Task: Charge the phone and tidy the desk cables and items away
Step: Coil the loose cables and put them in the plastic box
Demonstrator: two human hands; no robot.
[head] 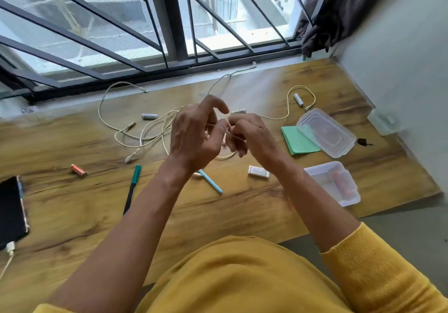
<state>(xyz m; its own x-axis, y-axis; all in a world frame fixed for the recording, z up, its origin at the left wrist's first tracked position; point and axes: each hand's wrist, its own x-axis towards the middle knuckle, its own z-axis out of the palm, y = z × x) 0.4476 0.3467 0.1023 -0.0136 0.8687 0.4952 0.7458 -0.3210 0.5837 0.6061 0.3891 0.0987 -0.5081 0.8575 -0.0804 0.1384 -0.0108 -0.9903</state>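
The phone [11, 212] lies at the table's [218, 215] left edge with a white plug in its near end, while a tangle of cream cables [145, 133] sprawls over the middle. Above that tangle the left hand [194, 135] and right hand [247, 134] meet, their fingers curled and pinching a strand of cable between them. Around lie batteries, a green pen [132, 189], a blue pen [211, 181], green paper [297, 140] and two clear plastic boxes at the right.
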